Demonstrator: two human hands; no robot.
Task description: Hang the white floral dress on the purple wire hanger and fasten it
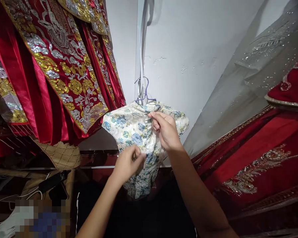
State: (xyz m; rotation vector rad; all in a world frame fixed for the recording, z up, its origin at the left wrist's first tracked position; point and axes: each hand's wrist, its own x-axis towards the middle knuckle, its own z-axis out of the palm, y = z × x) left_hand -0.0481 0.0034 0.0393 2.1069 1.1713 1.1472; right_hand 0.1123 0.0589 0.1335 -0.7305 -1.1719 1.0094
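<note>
The small floral dress (136, 132) is hanging on a blue wire hanger (145, 94) against the far white wall (188, 49), leaving both hands free: the right hand (165, 129) is pinching its collar while the left hand (127, 163) is gripping fabric lower down, holding the front taut.

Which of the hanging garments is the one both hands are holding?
The small cream floral dress on the wire hanger; the others are red with embroidery.
</note>
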